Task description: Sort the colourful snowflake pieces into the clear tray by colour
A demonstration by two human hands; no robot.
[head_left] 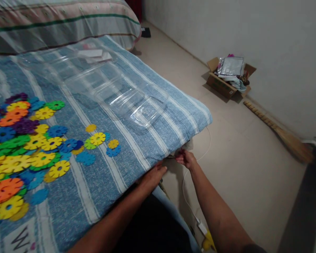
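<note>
My left hand [154, 175] lies flat on the near edge of the blue striped cloth [136, 140], fingers stretched along it. My right hand [186, 158] is closed in a pinch just under the cloth's corner, next to a thin white cable [185, 182] that loops from the corner down to a white plug [202, 227]. What the fingers hold I cannot make out. A pile of coloured flower-shaped plastic discs [23, 147] lies on the cloth to the left. A clear plastic tray [126, 98] rests on the cloth's far side.
A striped bedcover [68, 21] lies at the back. On the floor to the right stand a cardboard box [227, 79] with bags in it and a broom [279, 131] along the wall. A dark item [146, 32] sits by the bed's foot.
</note>
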